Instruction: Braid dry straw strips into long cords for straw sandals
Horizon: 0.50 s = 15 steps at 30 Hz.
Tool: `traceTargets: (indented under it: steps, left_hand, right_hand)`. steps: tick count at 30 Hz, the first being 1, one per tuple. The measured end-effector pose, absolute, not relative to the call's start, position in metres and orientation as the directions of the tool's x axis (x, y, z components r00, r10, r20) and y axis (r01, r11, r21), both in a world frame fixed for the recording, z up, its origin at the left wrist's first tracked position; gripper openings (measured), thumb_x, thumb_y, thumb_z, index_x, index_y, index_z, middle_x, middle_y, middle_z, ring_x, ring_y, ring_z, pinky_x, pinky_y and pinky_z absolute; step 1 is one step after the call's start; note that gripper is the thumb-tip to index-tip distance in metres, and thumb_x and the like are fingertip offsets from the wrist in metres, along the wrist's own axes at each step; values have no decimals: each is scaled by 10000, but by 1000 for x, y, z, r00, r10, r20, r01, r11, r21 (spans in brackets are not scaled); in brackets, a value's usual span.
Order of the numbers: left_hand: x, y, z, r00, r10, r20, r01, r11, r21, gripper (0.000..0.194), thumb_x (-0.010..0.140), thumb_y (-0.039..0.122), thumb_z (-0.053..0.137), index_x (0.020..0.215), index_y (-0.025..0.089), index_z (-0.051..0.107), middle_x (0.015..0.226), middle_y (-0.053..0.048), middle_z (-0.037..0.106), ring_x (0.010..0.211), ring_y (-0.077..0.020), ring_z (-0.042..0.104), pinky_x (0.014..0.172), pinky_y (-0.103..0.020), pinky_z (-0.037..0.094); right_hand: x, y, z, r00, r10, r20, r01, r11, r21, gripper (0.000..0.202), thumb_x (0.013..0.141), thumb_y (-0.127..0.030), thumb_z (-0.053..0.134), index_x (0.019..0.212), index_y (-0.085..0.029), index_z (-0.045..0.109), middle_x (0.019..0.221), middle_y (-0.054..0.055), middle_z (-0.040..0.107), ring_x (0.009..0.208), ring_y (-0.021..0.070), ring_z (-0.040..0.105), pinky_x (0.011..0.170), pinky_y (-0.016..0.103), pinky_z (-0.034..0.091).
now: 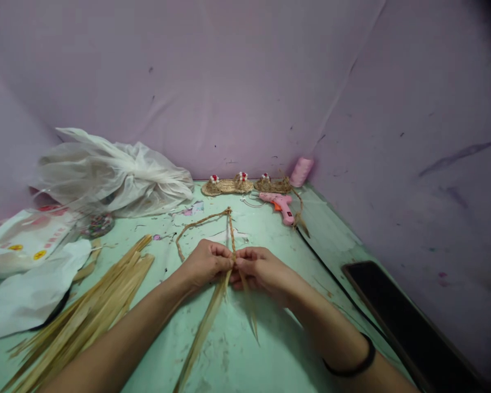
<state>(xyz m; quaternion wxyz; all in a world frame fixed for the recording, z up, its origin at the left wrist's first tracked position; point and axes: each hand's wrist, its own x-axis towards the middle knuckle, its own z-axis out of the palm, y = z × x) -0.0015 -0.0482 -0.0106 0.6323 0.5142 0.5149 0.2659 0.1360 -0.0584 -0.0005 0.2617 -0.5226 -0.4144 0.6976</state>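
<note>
Both hands are pinching: left hand [207, 265] and right hand [265, 273] have fingertips closed on the twisted fibre cord [231, 232], left of the pink glue gun [276, 202] and nearer the person. My worry: if either pinch slips, the twist could unravel into those loose strands [208, 316], and a hard tug might split dry-looking fibre. Surface's a scuffed mint-green tabletop [270, 355] under the glue gun, with a marked-up lilac wall [249, 82] behind it.
</note>
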Motion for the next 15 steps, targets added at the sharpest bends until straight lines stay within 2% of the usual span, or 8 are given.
traceTargets:
  steps: [2, 5, 8, 11, 15]
  left_hand:
    - [-2, -48, -12, 338, 867, -367, 202, 314, 928, 89, 540, 200, 541, 530, 111, 539, 363, 53, 380, 343, -38, 266, 371, -200, 165]
    - [-5, -47, -16, 345, 869, -355, 260, 275, 926, 89, 554, 207, 522, 526, 122, 530, 357, 65, 347, 346, -41, 252, 375, -202, 168]
    - [-8, -46, -14, 351, 886, -303, 410, 146, 900, 96, 566, 197, 498, 511, 125, 528, 392, 50, 389, 383, -50, 298, 401, -198, 210]
    - [-10, -45, -5, 331, 895, -298, 607, 40, 794, 133, 576, 205, 489, 497, 119, 553, 425, 27, 441, 420, -70, 357, 425, -202, 248]
    - [-6, -54, 11, 254, 900, -355, 766, 37, 642, 186, 622, 231, 472, 510, 125, 577, 442, 4, 484, 435, -94, 404, 439, -211, 271]
  right_hand:
    - [132, -58, -5, -301, 793, -530, 58, -540, -840, 72, 702, -112, 449, 646, -154, 464, 487, -34, 454, 404, 66, 404, 431, 198, 319]
    - [131, -55, -16, -193, 901, -388, 205, -350, -914, 103, 630, -86, 504, 547, -141, 478, 436, -54, 399, 379, 38, 304, 398, 186, 232]
    - [134, -50, -27, -143, 950, -277, 272, -232, -934, 88, 574, -92, 537, 507, -135, 499, 433, -45, 417, 403, 44, 322, 402, 193, 222]
    - [136, -49, -31, -163, 934, -317, 217, -280, -935, 64, 557, -113, 534, 513, -143, 498, 409, -49, 422, 384, 47, 317, 394, 199, 214]
    - [133, -53, -28, -194, 922, -336, 108, -320, -941, 63, 547, -107, 512, 508, -149, 486, 403, -38, 474, 375, 48, 338, 400, 199, 227]
